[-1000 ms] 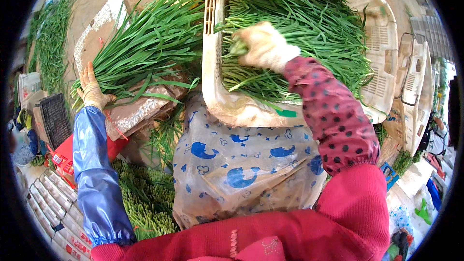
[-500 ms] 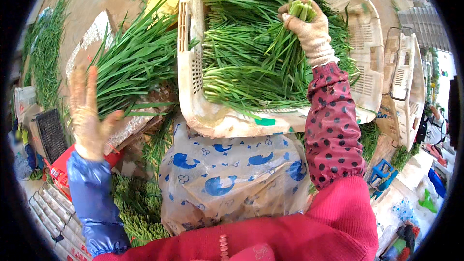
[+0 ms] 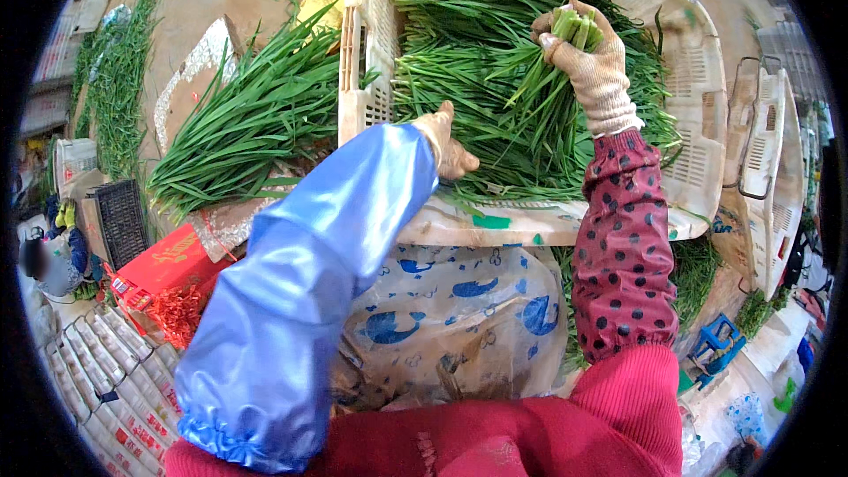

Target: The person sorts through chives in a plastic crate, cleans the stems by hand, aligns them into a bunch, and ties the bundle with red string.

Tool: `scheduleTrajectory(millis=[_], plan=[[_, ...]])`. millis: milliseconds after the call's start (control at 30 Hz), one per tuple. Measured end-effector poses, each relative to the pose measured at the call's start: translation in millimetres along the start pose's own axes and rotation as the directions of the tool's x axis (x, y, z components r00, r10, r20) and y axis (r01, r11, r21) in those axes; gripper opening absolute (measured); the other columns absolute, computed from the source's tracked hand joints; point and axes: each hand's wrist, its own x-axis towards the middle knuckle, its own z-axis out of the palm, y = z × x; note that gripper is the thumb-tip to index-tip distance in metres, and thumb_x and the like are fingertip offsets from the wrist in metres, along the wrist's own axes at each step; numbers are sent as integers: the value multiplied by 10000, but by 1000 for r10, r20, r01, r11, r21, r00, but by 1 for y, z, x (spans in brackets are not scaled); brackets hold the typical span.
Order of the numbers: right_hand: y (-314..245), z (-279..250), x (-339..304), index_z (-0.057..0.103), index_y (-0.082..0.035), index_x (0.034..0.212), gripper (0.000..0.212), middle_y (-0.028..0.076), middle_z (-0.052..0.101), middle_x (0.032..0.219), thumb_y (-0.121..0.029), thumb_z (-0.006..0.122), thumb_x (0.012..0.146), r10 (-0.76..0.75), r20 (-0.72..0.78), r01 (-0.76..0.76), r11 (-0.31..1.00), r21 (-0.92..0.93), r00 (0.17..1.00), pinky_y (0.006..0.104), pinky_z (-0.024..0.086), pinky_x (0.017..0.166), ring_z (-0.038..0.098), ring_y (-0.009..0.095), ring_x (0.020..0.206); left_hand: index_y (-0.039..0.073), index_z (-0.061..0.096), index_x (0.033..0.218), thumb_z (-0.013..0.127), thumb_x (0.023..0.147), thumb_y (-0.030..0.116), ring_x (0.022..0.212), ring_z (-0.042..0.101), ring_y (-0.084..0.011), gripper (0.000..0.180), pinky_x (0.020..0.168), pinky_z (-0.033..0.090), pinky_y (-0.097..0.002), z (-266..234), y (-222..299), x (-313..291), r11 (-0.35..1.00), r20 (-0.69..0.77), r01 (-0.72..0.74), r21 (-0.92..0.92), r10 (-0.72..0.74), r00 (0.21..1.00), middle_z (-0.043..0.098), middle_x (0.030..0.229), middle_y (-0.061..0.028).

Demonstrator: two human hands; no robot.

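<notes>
My right hand (image 3: pixel 590 53), in a dirty knit glove, is closed round a bunch of garlic chives (image 3: pixel 576 28), its pale cut ends upward and leaves hanging down. It is over the right side of a large white plastic crate (image 3: pixel 707 137) filled with more garlic chives (image 3: pixel 477 13). My gloved left hand (image 3: pixel 449 146) reaches over the crate's near left part, fingers apart, close above the leaves; I cannot tell whether it touches them. A loose pile of garlic chives (image 3: pixel 256 115) lies left of the crate.
A plastic apron with blue whales (image 3: pixel 468 300) hangs before me. To the left are a red box (image 3: pixel 168 269), a black crate (image 3: pixel 115 221) and more greens (image 3: pixel 124 97). On the right stand pale crates (image 3: pixel 782 177) and a small blue stool (image 3: pixel 717 349).
My left hand has swung right, from beside the loose pile to over the crate. My right hand keeps its bunch; the whole view has shifted slightly.
</notes>
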Motion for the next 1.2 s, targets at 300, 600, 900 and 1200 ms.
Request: scheduleTrajectory(millis=[300, 600, 900, 1200], plan=[[8, 8, -11, 480, -92, 1254, 519, 96, 636, 1004, 63, 660, 792, 86, 177, -108, 987, 120, 980, 287, 503, 746, 590, 139, 861, -8, 572, 1110, 502, 936, 271, 636, 655, -247, 337, 494, 522, -379, 18, 18, 37, 921, -72, -238, -309, 227, 971, 664, 920, -153], [-14, 52, 5, 542, -97, 1256, 637, 110, 653, 1045, -168, 734, 652, 157, 493, 54, 921, -386, 856, 306, 483, 869, 615, 211, 948, 36, 619, 1096, 559, 842, 99, 1041, 609, -355, 269, 868, 475, -386, 5, -5, 30, 294, 43, -844, 448, 936, 349, 657, 1040, -208], [-55, -58, -20, 652, -73, 965, 201, -6, 655, 864, -121, 715, 780, -133, -254, 36, 935, -354, 958, 261, 534, 721, 623, 123, 772, -9, 432, 1355, 541, 877, -4, 1101, 572, -205, 490, 954, 452, -283, 11, -44, -84, 224, 304, -829, 513, 856, 419, 596, 1195, -123], [-253, -62, -126, 559, -62, 1152, 419, 91, 664, 974, 28, 703, 768, -593, -253, 556, 805, -205, 765, 310, 534, 765, 623, 159, 904, 77, 349, 1421, 739, 761, 468, 1169, 543, -336, 861, 919, 491, -480, 69, -176, -203, 940, 877, -316, -129, 257, 406, 502, 1317, -226]])
